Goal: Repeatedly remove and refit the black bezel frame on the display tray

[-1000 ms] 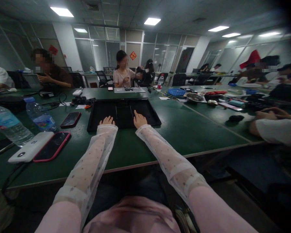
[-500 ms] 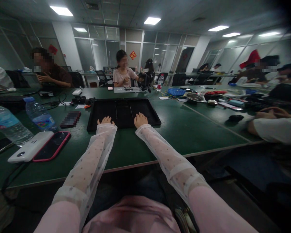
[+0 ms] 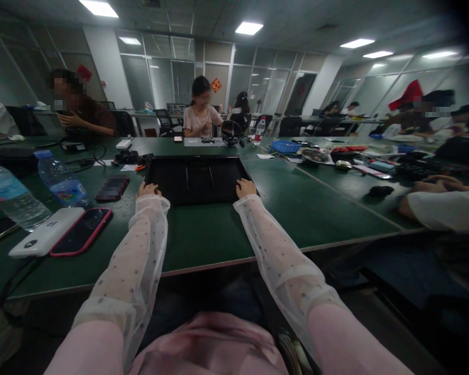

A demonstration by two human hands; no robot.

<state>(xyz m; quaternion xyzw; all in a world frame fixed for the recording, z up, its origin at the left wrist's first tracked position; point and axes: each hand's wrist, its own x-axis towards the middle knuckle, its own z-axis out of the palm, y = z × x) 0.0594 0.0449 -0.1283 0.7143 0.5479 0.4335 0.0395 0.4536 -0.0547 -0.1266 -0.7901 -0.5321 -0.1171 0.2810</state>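
A shallow black tray (image 3: 199,195) with a raised rim lies flat on the green table in front of me. Two thin, light-coloured strips (image 3: 187,178) run lengthwise away from me inside it. My left hand (image 3: 147,189) grips the tray's near left corner, fingers bent over the rim. At the near right corner, my right hand (image 3: 245,188) holds the rim the same way. Both thumbs are mostly hidden, and sheer dotted sleeves cover my forearms up to the wrists.
Left of the tray are a dark phone (image 3: 112,188), a pink-edged phone (image 3: 82,232), a white power bank (image 3: 47,233) and two water bottles (image 3: 62,179). A blue basket (image 3: 284,147) and a metal bowl (image 3: 316,155) stand right. A person (image 3: 203,117) sits opposite.
My hands have moved apart, from the tray's near inside area out to its two near corners. The tray itself looks to be in the same place.
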